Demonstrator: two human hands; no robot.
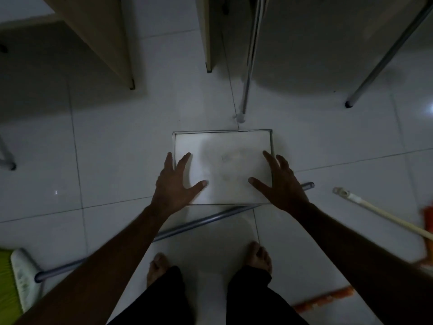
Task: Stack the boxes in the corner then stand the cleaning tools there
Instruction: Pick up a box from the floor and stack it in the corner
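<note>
Two hands spread, fingers apart: my left hand lay over the white box at its left edge, my right hand at its right edge. Box sat flat on the tiled floor, long axis running left-right, ahead of my feet.
</note>
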